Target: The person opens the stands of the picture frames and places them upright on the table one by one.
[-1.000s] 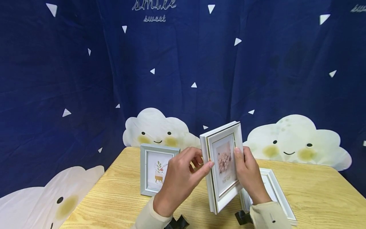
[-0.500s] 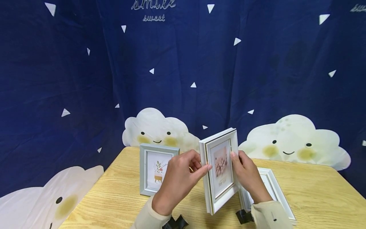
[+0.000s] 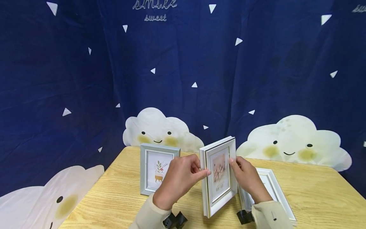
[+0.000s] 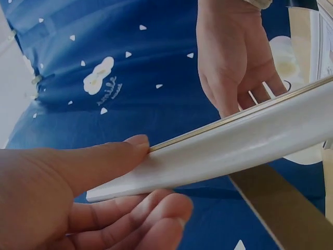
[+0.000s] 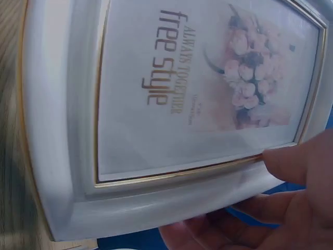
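Both hands hold a white picture frame (image 3: 219, 175) with thin gold lines, upright and turned at an angle. Behind its glass are pink flowers and the words "free style". My left hand (image 3: 181, 178) pinches its left side, thumb at the front edge and fingers behind, as the left wrist view also shows. On the opposite side, my right hand (image 5: 291, 192) grips the border with the thumb on the front and the other fingers behind. A brown support leg (image 4: 283, 208) juts out from the frame's back. The lower corner hangs close over the wooden table (image 3: 114, 197).
A grey-blue picture frame (image 3: 144, 171) with a plant print stands at the left, partly behind my left hand. Another white frame (image 3: 278, 187) lies at the right, partly covered by my right arm. A dark blue curtain (image 3: 177, 63) with clouds hangs behind the table.
The white picture frame has come down a little toward the table, and its top has shifted slightly left. Both hands keep their hold; the other two frames stay put.
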Available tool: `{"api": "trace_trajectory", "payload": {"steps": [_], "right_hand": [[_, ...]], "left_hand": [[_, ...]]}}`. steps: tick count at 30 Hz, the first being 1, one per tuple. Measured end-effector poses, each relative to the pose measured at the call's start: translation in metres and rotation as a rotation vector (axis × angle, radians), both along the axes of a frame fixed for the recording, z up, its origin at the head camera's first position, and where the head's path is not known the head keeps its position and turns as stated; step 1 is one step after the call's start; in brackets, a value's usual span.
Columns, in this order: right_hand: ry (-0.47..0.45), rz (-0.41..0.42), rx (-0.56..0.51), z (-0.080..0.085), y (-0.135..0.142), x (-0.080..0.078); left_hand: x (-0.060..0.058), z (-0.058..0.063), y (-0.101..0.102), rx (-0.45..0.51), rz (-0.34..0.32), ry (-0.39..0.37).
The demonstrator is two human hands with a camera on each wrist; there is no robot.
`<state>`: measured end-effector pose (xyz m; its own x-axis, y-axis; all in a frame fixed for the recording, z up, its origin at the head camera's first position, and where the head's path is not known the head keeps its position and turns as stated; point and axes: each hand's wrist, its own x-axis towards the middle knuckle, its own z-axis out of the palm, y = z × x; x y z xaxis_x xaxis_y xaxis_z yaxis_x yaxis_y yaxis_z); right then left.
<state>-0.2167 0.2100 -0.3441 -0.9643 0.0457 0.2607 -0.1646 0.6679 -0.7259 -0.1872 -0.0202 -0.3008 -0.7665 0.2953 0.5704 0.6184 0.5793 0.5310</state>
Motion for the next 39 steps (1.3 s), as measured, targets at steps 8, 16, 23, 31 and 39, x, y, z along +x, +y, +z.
{"api": "trace_trajectory", "payload": {"steps": [8,16,23,31,39], "right_hand": [[-0.056,0.033,0.042,-0.004,0.002,0.000],[-0.066,0.034,0.092,-0.008,0.002,-0.002],[-0.060,0.040,0.128,-0.010,0.002,-0.004],[-0.061,0.049,0.132,-0.009,-0.001,-0.003],[-0.054,0.057,0.150,-0.010,-0.002,-0.002]], "left_hand": [[-0.005,-0.003,-0.003,-0.128,0.000,-0.062],[-0.009,-0.007,-0.005,-0.199,-0.003,-0.054],[-0.011,-0.009,-0.006,-0.237,0.007,-0.070],[-0.009,-0.007,-0.011,-0.300,0.036,-0.080],[-0.008,-0.007,-0.014,-0.334,0.052,-0.108]]}}
